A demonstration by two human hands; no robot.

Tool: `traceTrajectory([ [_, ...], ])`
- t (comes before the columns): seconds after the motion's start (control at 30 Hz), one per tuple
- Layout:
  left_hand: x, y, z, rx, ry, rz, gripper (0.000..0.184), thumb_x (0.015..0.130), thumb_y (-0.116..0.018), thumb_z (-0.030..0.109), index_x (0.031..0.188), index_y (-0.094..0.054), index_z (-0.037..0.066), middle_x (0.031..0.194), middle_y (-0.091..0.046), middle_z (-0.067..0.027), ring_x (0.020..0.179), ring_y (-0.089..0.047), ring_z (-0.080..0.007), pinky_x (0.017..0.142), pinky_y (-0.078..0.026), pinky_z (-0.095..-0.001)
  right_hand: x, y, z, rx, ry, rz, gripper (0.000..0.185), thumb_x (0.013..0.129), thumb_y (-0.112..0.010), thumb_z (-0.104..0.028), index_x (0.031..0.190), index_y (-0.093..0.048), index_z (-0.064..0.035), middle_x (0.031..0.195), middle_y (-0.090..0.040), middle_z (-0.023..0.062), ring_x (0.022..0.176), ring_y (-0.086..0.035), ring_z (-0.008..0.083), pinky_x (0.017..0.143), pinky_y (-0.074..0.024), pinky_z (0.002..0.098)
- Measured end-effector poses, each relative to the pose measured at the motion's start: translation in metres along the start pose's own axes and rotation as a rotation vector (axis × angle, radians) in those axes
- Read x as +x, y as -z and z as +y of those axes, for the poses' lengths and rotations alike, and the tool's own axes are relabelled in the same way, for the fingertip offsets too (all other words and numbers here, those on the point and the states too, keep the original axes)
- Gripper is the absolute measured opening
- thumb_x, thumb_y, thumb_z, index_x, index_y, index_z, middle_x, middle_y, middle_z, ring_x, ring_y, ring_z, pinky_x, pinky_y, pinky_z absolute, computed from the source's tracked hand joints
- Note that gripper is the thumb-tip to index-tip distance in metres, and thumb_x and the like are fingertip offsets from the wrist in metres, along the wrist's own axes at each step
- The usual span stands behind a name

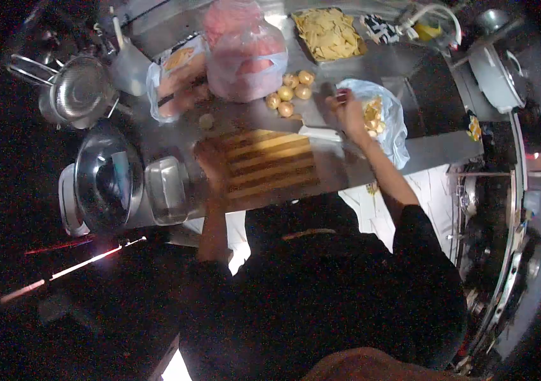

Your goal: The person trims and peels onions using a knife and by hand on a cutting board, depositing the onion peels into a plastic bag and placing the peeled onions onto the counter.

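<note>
My left hand (212,160) is at the left edge of a striped wooden cutting board (273,164); it is dim and blurred, so its fingers cannot be made out. Beyond the board's right corner, my right hand (349,115) has its fingers closed around something small and dark red that I cannot name. Just right of that hand lies a thin plastic bag (395,120) holding peels and pale pieces (372,117). A knife (320,133) rests by the board's far right corner. Several yellow-brown onions (285,93) sit together behind the board. A small round thing (206,120) lies left of them.
Large plastic bags of pink-red contents (248,63) stand at the back. Beside them is a tray of flat yellow pieces (329,33). Leftward are a glass bowl (108,181), a metal container (167,190) and a strainer (81,89). A white pot (493,77) stands far right.
</note>
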State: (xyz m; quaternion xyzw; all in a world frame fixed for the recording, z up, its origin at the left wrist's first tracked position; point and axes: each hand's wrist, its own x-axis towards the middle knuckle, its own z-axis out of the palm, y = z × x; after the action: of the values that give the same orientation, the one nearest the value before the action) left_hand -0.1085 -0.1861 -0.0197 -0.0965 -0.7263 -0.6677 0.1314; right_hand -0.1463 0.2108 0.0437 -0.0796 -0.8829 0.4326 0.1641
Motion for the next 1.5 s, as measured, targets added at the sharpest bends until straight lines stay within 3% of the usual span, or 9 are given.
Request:
traceTrajectory([
  [0.1,0.005,0.007,0.005,0.411,0.045,-0.070,0.037,0.080,-0.061,0.026,0.106,-0.052,0.001,0.101,-0.051,-0.0117,0.093,-0.048,-0.0246,0.076,-0.045,-0.0377,0.102,-0.009,0.061,0.341,-0.201,0.042,0.029,0.083,-0.063,-0.022,0.103,-0.054,-0.0024,0.077,-0.066,0.0089,0.066,-0.065,0.0226,0.058,-0.0527,0.0330],
  [0.17,0.000,-0.017,-0.005,0.810,0.081,0.018,0.037,0.079,-0.060,0.024,0.106,-0.053,0.000,0.100,-0.052,-0.0142,0.093,-0.049,-0.0280,0.078,-0.044,-0.0412,0.187,-0.008,0.171,-0.628,0.364,-0.258,0.040,0.084,-0.062,-0.031,0.110,-0.051,-0.0031,0.086,-0.064,0.0101,0.071,-0.064,0.0245,0.056,-0.0529,0.0342],
  [0.23,0.000,-0.031,-0.018,1.108,0.102,0.094,0.036,0.079,-0.060,0.023,0.105,-0.053,-0.001,0.100,-0.051,-0.0169,0.093,-0.049,-0.0318,0.081,-0.042,-0.0446,0.199,-0.015,0.151,0.646,-0.240,-0.387,0.043,0.084,-0.062,-0.036,0.111,-0.051,-0.0047,0.091,-0.061,0.0116,0.074,-0.062,0.0261,0.055,-0.0525,0.0341],
  [0.3,-0.003,-0.032,-0.028,1.236,0.045,0.163,0.037,0.079,-0.059,0.023,0.105,-0.053,-0.002,0.102,-0.051,-0.0202,0.093,-0.049,-0.0360,0.082,-0.039,-0.0477,0.216,-0.008,0.149,1.081,-0.466,-0.482,0.046,0.083,-0.062,-0.040,0.112,-0.051,-0.0064,0.097,-0.059,0.0131,0.078,-0.060,0.0278,0.054,-0.0520,0.0340],
  [0.4,0.000,-0.039,-0.009,1.215,-0.060,0.295,0.037,0.080,-0.057,0.024,0.107,-0.053,-0.001,0.105,-0.049,-0.0226,0.094,-0.047,-0.0394,0.082,-0.038,-0.0487,0.264,-0.035,0.235,0.291,0.095,-0.326,0.041,0.086,-0.057,-0.033,0.117,-0.051,-0.0055,0.102,-0.060,0.0127,0.081,-0.060,0.0281,0.062,-0.0546,0.0345],
  [0.47,0.002,-0.042,-0.002,1.195,-0.080,0.358,0.036,0.081,-0.057,0.023,0.107,-0.053,-0.001,0.106,-0.048,-0.0228,0.094,-0.047,-0.0399,0.082,-0.038,-0.0485,0.246,-0.016,0.197,0.933,-0.583,-0.322,0.039,0.089,-0.052,-0.030,0.119,-0.051,-0.0048,0.106,-0.060,0.0129,0.085,-0.061,0.0284,0.067,-0.0559,0.0354],
  [0.83,0.116,0.005,0.044,1.249,-0.085,0.291,0.047,0.080,-0.057,0.015,0.125,-0.047,0.002,0.133,-0.041,-0.0155,0.120,-0.040,-0.0383,0.095,-0.034,-0.0492,0.182,0.040,0.175,0.993,-0.494,-0.280,0.044,0.087,-0.054,-0.028,0.120,-0.047,-0.0001,0.118,-0.053,0.0128,0.100,-0.056,0.0298,0.074,-0.0546,0.0407],
  [1.3,0.188,0.079,-0.081,1.631,0.139,0.072,0.051,0.084,-0.054,0.015,0.131,-0.040,0.002,0.131,-0.042,-0.0197,0.118,-0.046,-0.0315,0.093,-0.043,-0.0351,0.131,0.134,0.028,0.907,-0.466,-0.134,0.032,0.087,-0.044,-0.015,0.114,-0.051,0.0016,0.099,-0.062,0.0139,0.073,-0.064,0.0246,0.061,-0.0570,0.0277],
  [1.5,0.179,0.065,-0.032,1.459,0.051,0.089,0.051,0.085,-0.054,0.013,0.132,-0.038,0.001,0.130,-0.044,-0.0188,0.118,-0.046,-0.0296,0.094,-0.043,-0.0346,0.084,0.053,-0.192,1.068,-0.484,-0.250,0.034,0.081,-0.043,-0.004,0.109,-0.043,0.0142,0.099,-0.058,0.0253,0.081,-0.064,0.0361,0.071,-0.0601,0.0349],
])
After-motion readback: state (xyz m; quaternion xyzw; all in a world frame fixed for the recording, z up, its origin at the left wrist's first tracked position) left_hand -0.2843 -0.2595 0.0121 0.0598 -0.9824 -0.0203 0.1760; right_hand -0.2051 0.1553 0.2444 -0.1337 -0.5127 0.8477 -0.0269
